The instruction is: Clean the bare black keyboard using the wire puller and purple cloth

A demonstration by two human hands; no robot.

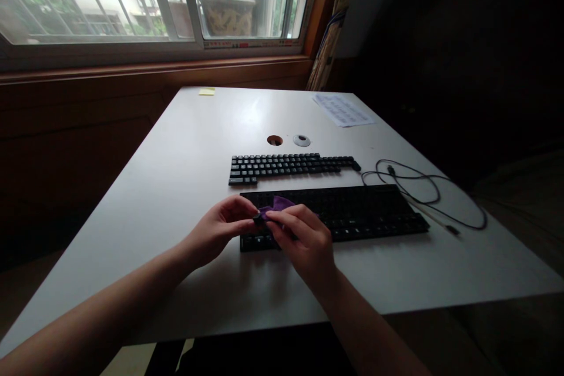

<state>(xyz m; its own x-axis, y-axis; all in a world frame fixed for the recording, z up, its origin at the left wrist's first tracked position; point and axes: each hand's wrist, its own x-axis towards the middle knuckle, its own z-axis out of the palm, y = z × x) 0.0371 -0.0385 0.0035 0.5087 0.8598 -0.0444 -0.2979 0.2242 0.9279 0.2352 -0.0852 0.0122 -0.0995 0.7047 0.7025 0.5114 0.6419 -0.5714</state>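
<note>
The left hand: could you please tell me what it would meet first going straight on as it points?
Beyond the small black keycap it holds, the left hand would probably meet the purple cloth in the right hand first, though depth is unclear.

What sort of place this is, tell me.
Probably a room in a home or small office: a white, flat-topped table with a black plastic keyboard on it stands near a grey-framed glass window.

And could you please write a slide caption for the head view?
Left hand holds a keycap, right hand a cloth, over a keyboard; more keycaps sit in rows beyond it.
</note>
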